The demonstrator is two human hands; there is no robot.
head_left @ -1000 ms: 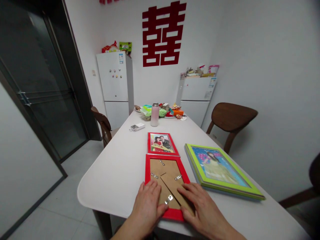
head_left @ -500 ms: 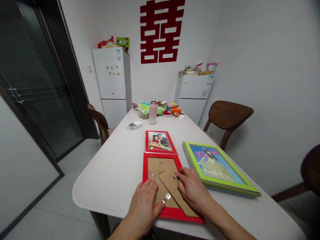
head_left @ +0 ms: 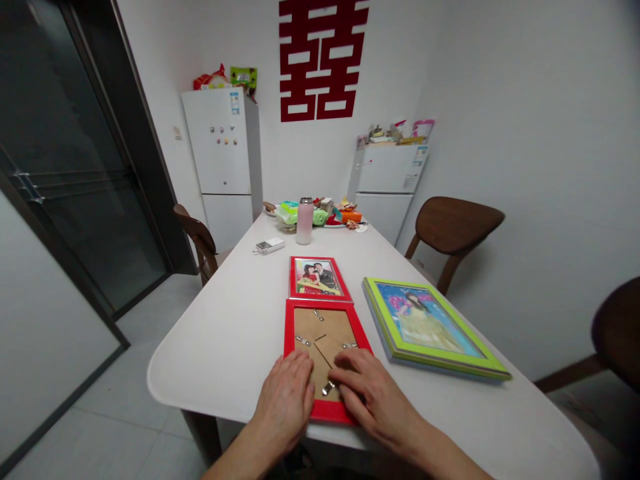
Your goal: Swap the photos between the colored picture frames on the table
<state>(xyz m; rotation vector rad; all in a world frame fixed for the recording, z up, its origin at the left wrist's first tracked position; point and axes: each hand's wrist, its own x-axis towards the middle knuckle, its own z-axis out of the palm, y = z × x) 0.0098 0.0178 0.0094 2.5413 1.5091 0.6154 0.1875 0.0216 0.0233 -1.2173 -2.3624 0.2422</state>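
A red picture frame (head_left: 291, 330) lies face down in front of me, its brown backing board (head_left: 333, 321) facing up. Several metal clips sit around the board, one of them the bottom clip (head_left: 328, 388). My left hand (head_left: 287, 390) lies flat over the frame's lower left side, fingers stretched onto the board. My right hand (head_left: 373, 393) is over the lower right part, a fingertip at the bottom clip and the thumb apart below it. The board's lower right corner is hidden under this hand. A second red frame (head_left: 345, 283), photo side up, touches the far edge.
A stack of green photo frames (head_left: 483, 360) lies to the right on the white table (head_left: 215, 347). Farther back are a pink bottle (head_left: 305, 223), a small white device (head_left: 271, 246) and colourful packages (head_left: 287, 215). Wooden chairs (head_left: 457, 223) stand at both sides.
My right hand has moved from the right-hand clip down to the bottom clip. The backing board, askew before over the lower edge, now sits straighter inside the red frame. My left hand stays on the left side.
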